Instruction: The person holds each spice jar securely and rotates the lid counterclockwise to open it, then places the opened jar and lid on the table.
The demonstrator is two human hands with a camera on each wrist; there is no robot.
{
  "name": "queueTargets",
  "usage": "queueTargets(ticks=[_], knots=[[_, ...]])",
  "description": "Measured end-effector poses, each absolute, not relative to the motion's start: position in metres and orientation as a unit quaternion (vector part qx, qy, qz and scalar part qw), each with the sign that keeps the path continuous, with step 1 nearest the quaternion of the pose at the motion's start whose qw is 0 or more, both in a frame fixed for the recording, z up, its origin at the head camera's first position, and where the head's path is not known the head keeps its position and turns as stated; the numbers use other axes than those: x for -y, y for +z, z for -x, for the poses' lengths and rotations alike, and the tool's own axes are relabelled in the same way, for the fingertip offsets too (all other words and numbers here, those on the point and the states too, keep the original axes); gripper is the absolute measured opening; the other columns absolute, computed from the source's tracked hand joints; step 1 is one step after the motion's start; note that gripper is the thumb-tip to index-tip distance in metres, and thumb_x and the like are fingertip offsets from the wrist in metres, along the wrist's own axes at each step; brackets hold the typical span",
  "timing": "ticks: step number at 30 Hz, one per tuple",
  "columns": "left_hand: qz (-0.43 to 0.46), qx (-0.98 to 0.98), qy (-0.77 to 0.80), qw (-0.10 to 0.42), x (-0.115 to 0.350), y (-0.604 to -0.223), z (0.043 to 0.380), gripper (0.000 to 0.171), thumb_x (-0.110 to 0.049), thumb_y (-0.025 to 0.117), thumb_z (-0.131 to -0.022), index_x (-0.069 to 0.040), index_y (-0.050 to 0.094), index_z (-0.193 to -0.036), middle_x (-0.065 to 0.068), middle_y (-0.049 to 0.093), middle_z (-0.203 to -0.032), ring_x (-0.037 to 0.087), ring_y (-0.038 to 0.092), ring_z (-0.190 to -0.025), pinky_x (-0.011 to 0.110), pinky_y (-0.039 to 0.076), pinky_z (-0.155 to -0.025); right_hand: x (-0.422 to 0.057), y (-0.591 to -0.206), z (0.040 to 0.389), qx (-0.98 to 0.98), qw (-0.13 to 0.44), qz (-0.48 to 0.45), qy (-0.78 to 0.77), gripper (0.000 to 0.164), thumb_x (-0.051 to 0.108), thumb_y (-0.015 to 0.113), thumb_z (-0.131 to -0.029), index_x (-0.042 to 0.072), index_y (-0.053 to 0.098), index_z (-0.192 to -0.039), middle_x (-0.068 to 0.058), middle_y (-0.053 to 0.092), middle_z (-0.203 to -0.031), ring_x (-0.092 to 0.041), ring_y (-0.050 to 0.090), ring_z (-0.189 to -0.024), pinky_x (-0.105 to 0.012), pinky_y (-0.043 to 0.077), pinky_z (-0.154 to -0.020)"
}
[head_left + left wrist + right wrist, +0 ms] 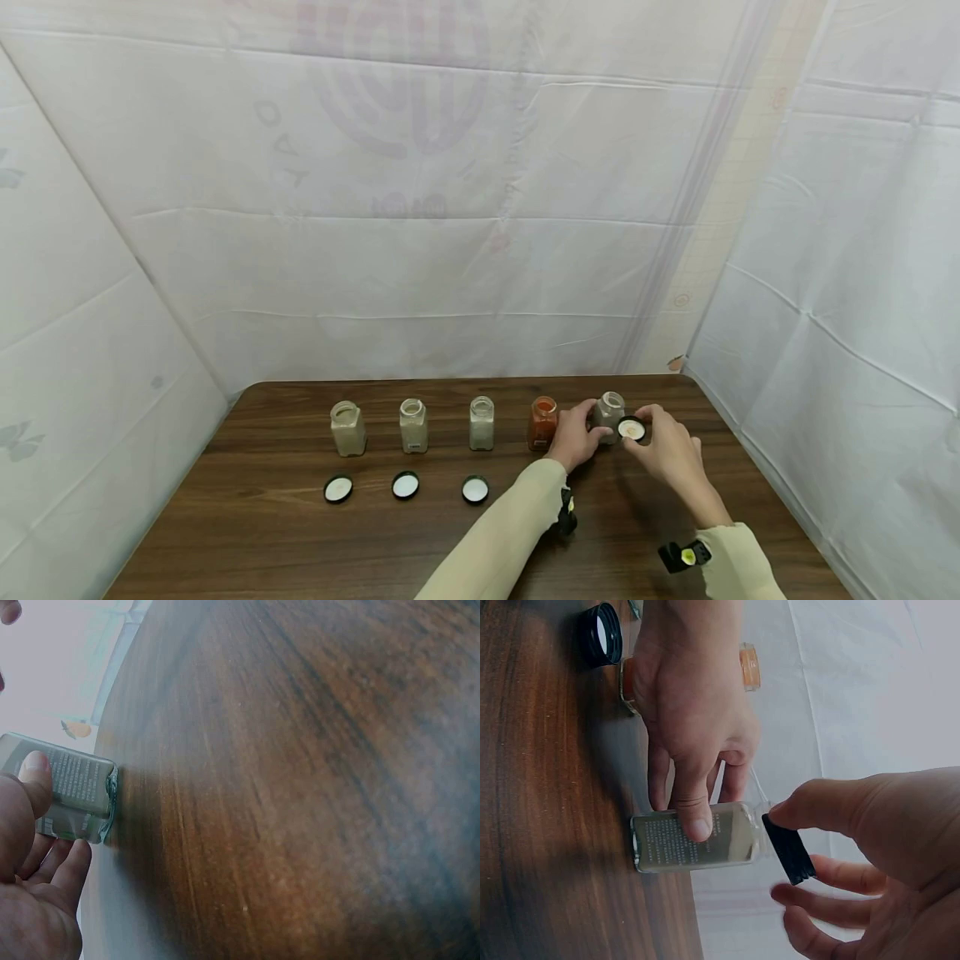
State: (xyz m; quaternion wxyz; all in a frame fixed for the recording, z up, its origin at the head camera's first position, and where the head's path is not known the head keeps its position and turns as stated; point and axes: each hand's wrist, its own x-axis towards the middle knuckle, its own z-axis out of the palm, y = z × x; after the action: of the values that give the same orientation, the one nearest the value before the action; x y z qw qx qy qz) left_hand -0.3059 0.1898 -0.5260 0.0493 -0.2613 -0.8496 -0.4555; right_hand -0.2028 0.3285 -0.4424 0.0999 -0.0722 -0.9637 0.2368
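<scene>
My left hand (576, 437) grips a squarish glass spice jar (612, 405) at the right end of a row, thumb over its printed label. The jar stands upright and uncapped, with greyish contents. Close to its mouth, my right hand (670, 454) pinches a black screw lid (632, 429) by its rim, the pale inner side towards the head camera. In the right wrist view the lid (788, 849) is tilted beside the jar's neck (761, 829); whether they touch I cannot tell. Just left of my left hand stands an open jar of orange-red spice (542, 425), partly covered by that hand.
Three more open jars with pale contents, a left one (348, 430), a middle one (413, 427) and a right one (482, 424), stand along the wooden table (247, 517). Lids (338, 489) lie white side up before them. White cloth (450, 275) hangs behind and at both sides.
</scene>
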Motion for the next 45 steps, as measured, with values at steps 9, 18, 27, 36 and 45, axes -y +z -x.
queueTargets(ticks=[9, 18, 27, 36, 45], knots=[[0.263, 0.855, -0.444, 0.056, -0.19, -0.525, 0.307, 0.039, -0.024, 0.08, -0.092, -0.011, 0.068, -0.126, 0.004, 0.075, -0.114, 0.012, 0.07, -0.104, 0.026, 0.056, -0.089, -0.331, -0.447, 0.199, 0.963, 0.107, 0.062, 0.239, 0.049, 0.015, 0.08, -0.085, -0.002, 0.06, -0.127, -0.025, 0.063, -0.125, -0.045, 0.064, -0.103, -0.052, 0.039, -0.072], [0.262, 0.855, -0.444, 0.056, -0.191, -0.526, 0.308, 0.039, -0.025, 0.08, -0.092, -0.012, 0.068, -0.127, 0.003, 0.075, -0.114, 0.012, 0.069, -0.104, 0.026, 0.055, -0.088, -0.332, -0.452, 0.199, 0.965, 0.089, 0.063, 0.239, 0.046, 0.015, 0.079, -0.086, -0.001, 0.061, -0.125, -0.024, 0.065, -0.126, -0.044, 0.065, -0.102, -0.051, 0.037, -0.072], [0.265, 0.854, -0.444, 0.061, -0.192, -0.528, 0.309, 0.04, -0.025, 0.08, -0.091, -0.011, 0.068, -0.126, 0.005, 0.075, -0.115, 0.015, 0.07, -0.106, 0.028, 0.056, -0.089, -0.331, -0.459, 0.2, 0.968, 0.06, 0.065, 0.233, 0.042, 0.016, 0.081, -0.086, 0.0, 0.064, -0.122, -0.02, 0.066, -0.116, -0.039, 0.065, -0.099, -0.052, 0.039, -0.074], [0.262, 0.859, -0.437, 0.054, -0.192, -0.525, 0.308, 0.04, -0.026, 0.079, -0.092, -0.012, 0.068, -0.128, 0.004, 0.075, -0.117, 0.015, 0.07, -0.107, 0.027, 0.056, -0.09, -0.326, -0.47, 0.203, 0.972, 0.026, 0.066, 0.224, 0.039, 0.017, 0.081, -0.086, 0.002, 0.067, -0.119, -0.014, 0.07, -0.111, -0.036, 0.066, -0.101, -0.056, 0.04, -0.079], [0.257, 0.861, -0.435, 0.05, -0.191, -0.525, 0.306, 0.041, -0.026, 0.08, -0.092, -0.011, 0.068, -0.129, 0.005, 0.074, -0.119, 0.015, 0.069, -0.109, 0.028, 0.055, -0.093, -0.321, -0.482, 0.205, 0.975, -0.009, 0.067, 0.214, 0.036, 0.02, 0.084, -0.085, 0.008, 0.069, -0.116, -0.008, 0.071, -0.104, -0.031, 0.066, -0.097, -0.052, 0.04, -0.077]])
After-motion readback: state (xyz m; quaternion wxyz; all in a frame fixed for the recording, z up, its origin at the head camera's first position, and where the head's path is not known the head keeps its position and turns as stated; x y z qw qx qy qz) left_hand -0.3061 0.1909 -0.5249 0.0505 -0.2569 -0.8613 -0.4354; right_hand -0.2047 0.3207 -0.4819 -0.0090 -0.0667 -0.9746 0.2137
